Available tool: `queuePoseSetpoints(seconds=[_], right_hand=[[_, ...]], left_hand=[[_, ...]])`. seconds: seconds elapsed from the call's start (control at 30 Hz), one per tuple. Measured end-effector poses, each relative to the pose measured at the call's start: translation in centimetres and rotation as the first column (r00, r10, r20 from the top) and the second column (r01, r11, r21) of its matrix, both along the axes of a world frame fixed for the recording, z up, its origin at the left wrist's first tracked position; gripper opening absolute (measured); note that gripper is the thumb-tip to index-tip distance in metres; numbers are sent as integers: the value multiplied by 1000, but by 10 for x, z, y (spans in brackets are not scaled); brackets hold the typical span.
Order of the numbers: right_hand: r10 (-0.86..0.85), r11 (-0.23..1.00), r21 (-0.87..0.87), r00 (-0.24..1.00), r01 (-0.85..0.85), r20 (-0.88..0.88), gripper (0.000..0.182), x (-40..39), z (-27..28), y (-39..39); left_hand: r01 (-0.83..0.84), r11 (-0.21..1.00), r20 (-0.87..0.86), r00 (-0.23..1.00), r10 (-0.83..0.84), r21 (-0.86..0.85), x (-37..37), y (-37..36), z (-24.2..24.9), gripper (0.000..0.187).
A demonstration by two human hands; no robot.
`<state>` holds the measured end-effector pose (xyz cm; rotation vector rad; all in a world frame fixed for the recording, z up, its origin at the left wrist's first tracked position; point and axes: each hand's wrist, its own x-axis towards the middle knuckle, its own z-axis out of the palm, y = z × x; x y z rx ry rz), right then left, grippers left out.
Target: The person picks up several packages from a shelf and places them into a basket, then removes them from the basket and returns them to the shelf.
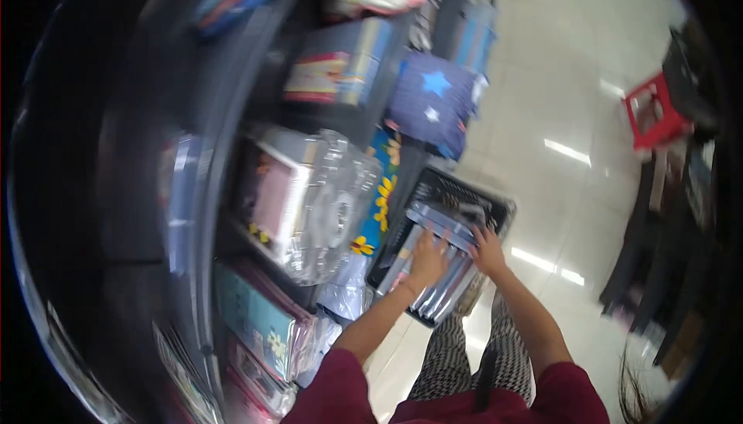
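Note:
A black plastic basket [501,209] stands on the floor before me, holding several flat packets [443,291] in shiny wrapping, lined up side by side. Across them lies a grey, plastic-wrapped flat packet [443,221]; blur hides what is inside it. At its near edge is my left hand [428,261], fingers bent onto the wrapping. My right hand [487,253] grips the packet's right end. Both palms are turned away from me, and the fingertips are partly smeared by motion.
Dark shelving [232,107] runs along the left, with wrapped bedding packs [279,200] on it. A navy star-print pack [435,99] and a blue flowered pack [379,200] sit beside the basket. A red stool [658,112] stands at right on the tiled floor [557,114].

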<state>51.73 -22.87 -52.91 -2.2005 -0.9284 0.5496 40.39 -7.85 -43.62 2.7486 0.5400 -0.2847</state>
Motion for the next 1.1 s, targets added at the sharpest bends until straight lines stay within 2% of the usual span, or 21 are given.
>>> queuePoseSetpoints(seconds=[0.03,0.07,0.13,0.2,0.27,0.3,0.33,0.4,0.47,0.5,0.53,0.57,0.6,0.67,0.7,0.77,0.8,0.87,0.93,1.03,1.1], right_hand=[[12,999,31,1000,-11,-26,58,3,12,-21],[29,997,78,998,-25,-56,58,3,21,-48],[62,998,6,998,-62,14,52,1,42,-110],[39,999,-38,999,-38,21,51,-4,74,-170],[6,992,-127,1000,-3,19,43,-7,81,-222],[-34,986,-163,999,32,-12,41,-8,96,-235],[-79,970,-235,995,62,-66,42,-7,112,-238],[-8,982,-190,1000,4,-21,42,3,135,-214],[114,993,-20,987,-113,117,43,18,170,-144],[141,988,50,981,-149,136,44,24,199,-97],[151,973,133,957,-188,247,43,25,228,-47],[168,924,292,947,-248,274,41,17,284,8],[159,897,351,937,-269,311,40,13,313,56],[251,786,461,894,-412,371,42,-15,411,134],[221,710,526,857,-469,466,42,-22,428,170],[237,637,572,837,-517,493,41,-48,481,221],[266,622,591,848,-514,458,41,-52,491,246],[146,633,620,858,-463,492,45,-50,491,302],[7,682,627,860,-377,510,46,-40,485,346],[162,794,534,948,-290,274,46,-36,490,362],[196,793,522,943,-313,268,45,-37,494,350]], left_hand=[[118,993,-4,993,-119,-28,-12,-15,41,70],[175,981,93,982,-166,-90,-26,-27,77,69],[204,973,154,970,-187,-109,-64,-44,137,70],[68,986,217,976,-34,-151,-96,-45,192,70],[-157,954,354,903,244,-256,-126,-35,242,59],[-254,955,429,853,297,-156,-139,-27,268,55],[-355,932,502,796,340,-68,-150,-15,298,51],[-467,883,654,684,322,54,-166,13,358,47],[-541,832,810,539,233,121,-179,49,396,45],[-582,803,836,499,230,127,-182,67,412,45],[-622,772,857,462,227,130,-184,82,424,46],[-674,727,861,441,253,132,-184,99,431,51],[-721,680,864,422,276,135,-185,112,431,56],[-779,610,813,445,375,146,-187,127,426,64],[-804,573,788,454,415,162,-186,136,423,68],[-785,598,721,508,472,162,-189,146,409,79],[-769,608,680,553,481,196,-190,147,404,80],[-734,581,672,630,390,351,-186,144,406,85],[-744,611,674,599,432,271,-185,145,408,85],[-729,619,698,605,384,292,-188,143,409,85],[-747,606,734,570,370,274,-189,141,410,85]])
